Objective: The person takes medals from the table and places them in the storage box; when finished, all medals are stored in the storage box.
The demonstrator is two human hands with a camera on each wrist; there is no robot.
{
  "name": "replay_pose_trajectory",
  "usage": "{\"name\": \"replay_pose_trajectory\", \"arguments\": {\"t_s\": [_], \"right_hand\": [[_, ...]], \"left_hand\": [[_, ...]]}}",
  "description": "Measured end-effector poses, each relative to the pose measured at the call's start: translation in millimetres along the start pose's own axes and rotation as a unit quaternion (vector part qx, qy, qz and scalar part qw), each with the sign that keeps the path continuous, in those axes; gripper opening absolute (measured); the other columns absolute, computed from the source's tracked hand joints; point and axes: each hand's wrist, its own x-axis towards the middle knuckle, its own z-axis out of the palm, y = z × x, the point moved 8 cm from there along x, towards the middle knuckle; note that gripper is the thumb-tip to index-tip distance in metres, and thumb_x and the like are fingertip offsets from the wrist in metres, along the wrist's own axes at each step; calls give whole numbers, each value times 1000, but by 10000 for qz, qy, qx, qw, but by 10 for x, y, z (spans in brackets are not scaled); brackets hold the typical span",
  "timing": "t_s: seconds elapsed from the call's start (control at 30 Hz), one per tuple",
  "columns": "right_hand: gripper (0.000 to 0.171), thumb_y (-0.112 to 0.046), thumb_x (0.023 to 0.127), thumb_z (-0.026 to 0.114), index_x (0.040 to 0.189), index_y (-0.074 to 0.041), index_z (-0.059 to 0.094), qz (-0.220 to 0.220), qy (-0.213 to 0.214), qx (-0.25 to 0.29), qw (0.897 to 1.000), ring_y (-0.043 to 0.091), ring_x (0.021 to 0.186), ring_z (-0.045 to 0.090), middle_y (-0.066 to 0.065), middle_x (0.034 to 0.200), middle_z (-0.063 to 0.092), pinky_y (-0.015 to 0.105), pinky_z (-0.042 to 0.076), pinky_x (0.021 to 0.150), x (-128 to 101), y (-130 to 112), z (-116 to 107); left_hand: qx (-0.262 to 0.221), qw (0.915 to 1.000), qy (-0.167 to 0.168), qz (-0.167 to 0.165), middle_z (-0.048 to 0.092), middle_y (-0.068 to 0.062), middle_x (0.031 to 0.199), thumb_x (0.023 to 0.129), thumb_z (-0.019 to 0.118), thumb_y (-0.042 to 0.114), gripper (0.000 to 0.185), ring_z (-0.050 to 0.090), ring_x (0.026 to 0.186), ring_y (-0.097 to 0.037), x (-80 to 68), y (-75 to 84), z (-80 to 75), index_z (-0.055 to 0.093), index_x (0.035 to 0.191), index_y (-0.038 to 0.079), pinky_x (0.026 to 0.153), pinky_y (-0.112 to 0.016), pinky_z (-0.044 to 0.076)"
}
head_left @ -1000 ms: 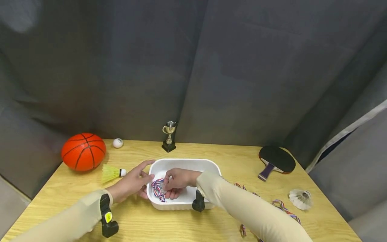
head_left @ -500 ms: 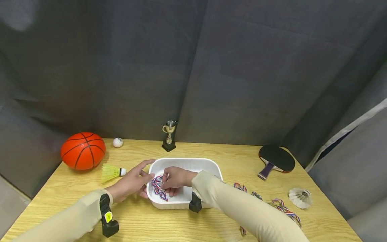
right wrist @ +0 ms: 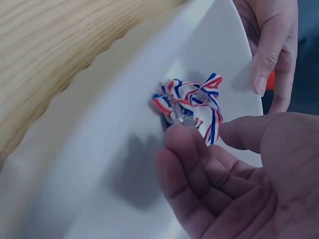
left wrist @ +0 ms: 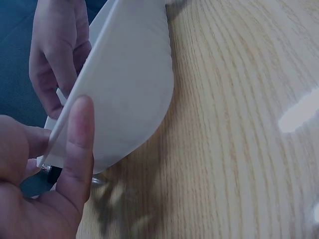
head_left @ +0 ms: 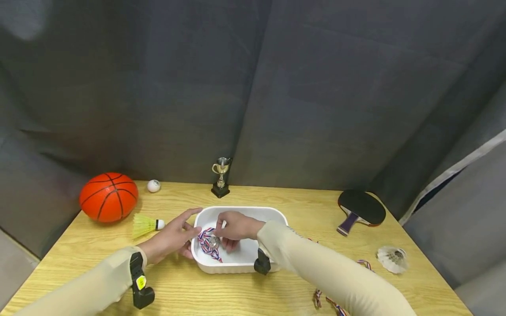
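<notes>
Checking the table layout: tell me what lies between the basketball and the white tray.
A yellow shuttlecock lies between the basketball and the tray, in the head view.

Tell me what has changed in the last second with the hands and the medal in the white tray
The right hand has let go of the medal and lifted slightly; its fingers are now loose just above it. The medal with its striped ribbon lies free on the left side of the white tray. The left hand stayed on the tray's left rim. The basketball, trophy and paddle did not move.
</notes>
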Motion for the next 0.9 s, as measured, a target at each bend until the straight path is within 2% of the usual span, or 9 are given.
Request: {"name": "replay_pose_trajectory", "arguments": {"t_s": [0.13,0.2,0.3,0.4,0.5,0.67,0.9], "right_hand": [[10,-15,104,62,98,-7,62,-207,-23,-41,9998,13,55,63,7,69,68,30,64,57,-127,-55,-135],[11,-16,105,61,103,-6,63,-322,-58,32,9995,14,58,65,12,73,70,34,66,61,-227,-88,-238],[13,-16,106,60,109,-4,63,-535,-89,69,9985,14,61,67,19,81,73,38,69,67,-424,-120,-435],[14,-13,107,58,111,-1,63,-730,-17,94,9973,14,64,68,20,83,72,39,69,68,-644,-57,-673],[15,-12,107,56,113,0,62,-750,183,190,9968,15,68,69,15,83,71,37,69,70,-878,122,-928],[19,-14,108,58,115,3,60,-684,626,279,9953,20,75,70,15,87,69,36,69,72,-1233,556,-1280],[26,-19,106,62,121,3,58,-202,747,316,9965,22,81,69,14,90,69,30,65,72,-1633,1188,-1420]], "left_hand": [[47,10000,22,-4,54,-30,122,109,52,11,63,68,79,-25,-5,-4,-13,24,165,17,67,-40,69],[66,10000,45,-25,55,-29,122,109,52,11,64,67,79,-25,-1,-14,-18,24,165,17,67,-40,69],[78,9999,96,-74,55,-29,122,109,53,11,64,67,79,-26,5,-31,-26,24,166,18,67,-41,70],[71,9999,118,-87,54,-29,122,109,53,11,64,67,78,-26,10,-37,-28,25,166,18,67,-41,69],[60,9999,96,-74,54,-28,121,108,53,10,64,67,77,-25,12,-31,-21,25,166,18,65,-39,69],[112,9999,63,-66,52,-28,120,108,53,11,64,66,77,-25,20,-17,-15,25,166,17,63,-37,69],[158,9998,13,80,54,-29,119,109,53,11,66,65,76,-24,46,-29,-4,21,166,13,63,-40,69]]}}
